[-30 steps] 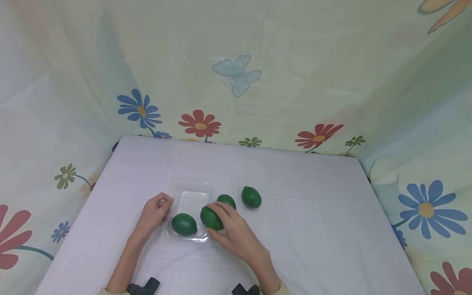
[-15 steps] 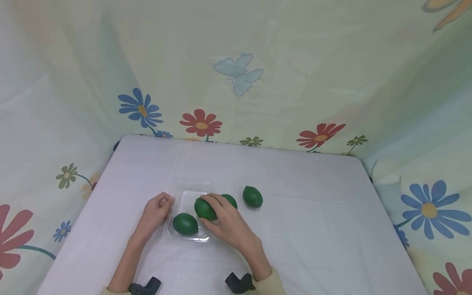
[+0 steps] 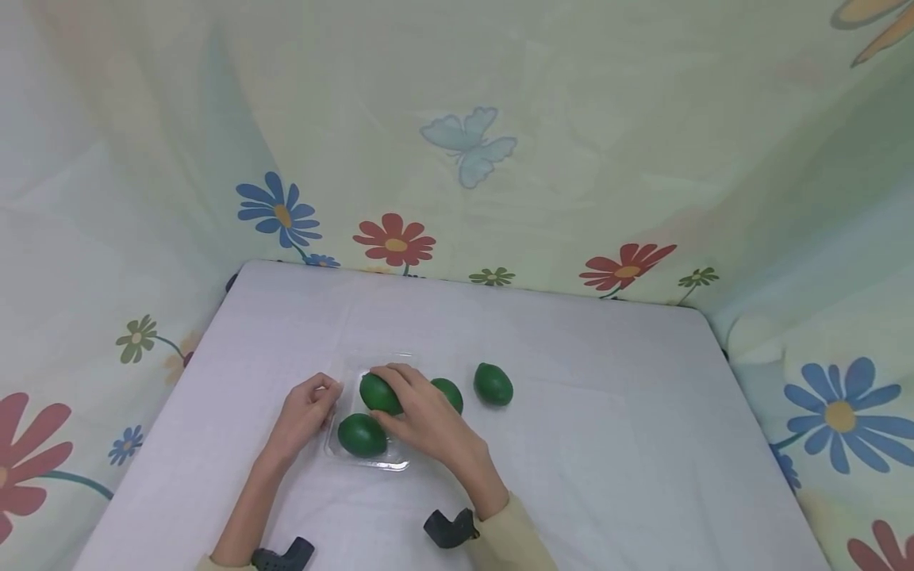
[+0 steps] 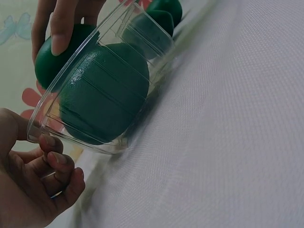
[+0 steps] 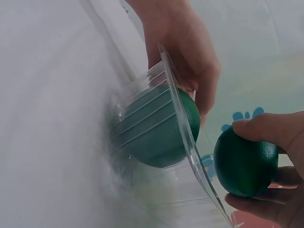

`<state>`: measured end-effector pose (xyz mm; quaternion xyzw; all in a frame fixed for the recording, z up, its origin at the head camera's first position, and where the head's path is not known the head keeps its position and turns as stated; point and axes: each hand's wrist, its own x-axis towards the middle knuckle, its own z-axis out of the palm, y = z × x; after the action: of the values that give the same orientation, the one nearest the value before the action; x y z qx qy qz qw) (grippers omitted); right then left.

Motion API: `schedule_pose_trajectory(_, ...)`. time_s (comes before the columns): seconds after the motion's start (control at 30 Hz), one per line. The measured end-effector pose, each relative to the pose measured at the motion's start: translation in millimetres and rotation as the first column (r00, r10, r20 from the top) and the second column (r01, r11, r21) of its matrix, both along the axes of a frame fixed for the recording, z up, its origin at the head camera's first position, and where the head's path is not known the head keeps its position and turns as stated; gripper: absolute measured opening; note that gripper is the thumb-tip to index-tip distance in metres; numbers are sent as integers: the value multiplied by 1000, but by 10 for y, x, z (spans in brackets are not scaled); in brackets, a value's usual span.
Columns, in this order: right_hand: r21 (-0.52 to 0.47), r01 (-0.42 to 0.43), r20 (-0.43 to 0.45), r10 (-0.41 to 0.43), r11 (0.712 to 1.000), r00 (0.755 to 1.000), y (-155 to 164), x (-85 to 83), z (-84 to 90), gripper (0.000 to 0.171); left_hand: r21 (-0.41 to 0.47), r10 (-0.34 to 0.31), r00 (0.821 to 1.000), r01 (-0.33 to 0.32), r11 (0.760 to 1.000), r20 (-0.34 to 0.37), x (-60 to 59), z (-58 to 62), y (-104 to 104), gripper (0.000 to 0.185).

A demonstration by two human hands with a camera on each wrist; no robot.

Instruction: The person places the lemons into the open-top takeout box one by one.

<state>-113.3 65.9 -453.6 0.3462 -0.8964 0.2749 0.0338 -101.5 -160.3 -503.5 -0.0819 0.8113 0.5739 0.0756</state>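
Note:
A clear plastic tray [image 3: 371, 465] lies on the white table. One green lime [image 3: 361, 434] sits in its near half; it also shows through the tray wall as the lime [image 4: 104, 95] and the lime [image 5: 156, 128]. My left hand [image 3: 323, 396] pinches the tray's left rim [image 4: 38, 128]. My right hand [image 3: 401, 398] grips a second lime [image 3: 377, 394] over the tray's far half; whether it touches the floor is unclear. This held lime [image 5: 244, 161] sits just beyond the rim. Two more limes [image 3: 448, 394] [image 3: 493, 384] lie on the table right of the tray.
The white table [image 3: 607, 444] is walled on three sides by a pale flowered curtain [image 3: 457, 151]. Black wrist mounts [image 3: 448, 528] [image 3: 282, 553] show at the bottom edge. Bare tabletop stretches to the right of the limes and behind the tray.
My right hand has carried its lime leftward and away from me, from the tray's right edge to over its far half. The left hand has stayed on the rim.

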Motion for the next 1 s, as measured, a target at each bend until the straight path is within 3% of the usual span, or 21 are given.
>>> schedule_pose_trajectory(0.57,184,-30,154,1,982,988,-296,-165,-57,58,6,-18,1000,18,1000,1,-26,-49,0,23)
schedule_pose_trajectory(1.0,240,-62,156,24,969,987,-353,-210,-141,54,17,-14,1000,14,1000,-2,-25,-46,0,21)
